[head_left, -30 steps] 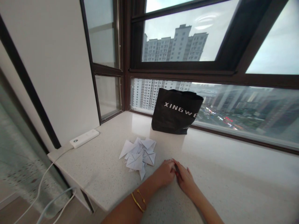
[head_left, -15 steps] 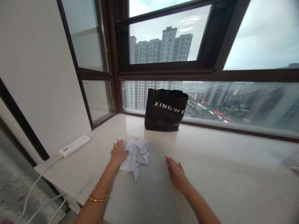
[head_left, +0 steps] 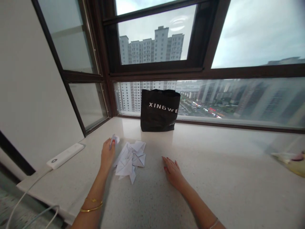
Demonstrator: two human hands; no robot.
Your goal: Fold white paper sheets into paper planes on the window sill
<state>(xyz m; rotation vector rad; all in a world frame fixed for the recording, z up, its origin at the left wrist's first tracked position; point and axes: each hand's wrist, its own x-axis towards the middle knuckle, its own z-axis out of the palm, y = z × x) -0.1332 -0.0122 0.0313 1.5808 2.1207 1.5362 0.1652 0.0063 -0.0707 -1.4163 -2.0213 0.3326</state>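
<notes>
Paper [head_left: 116, 138] in left hand [head_left: 107, 154], partly hidden

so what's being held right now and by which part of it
The left hand holds a white paper piece, apparently by its near edge; the right hand holds nothing visible.
</notes>
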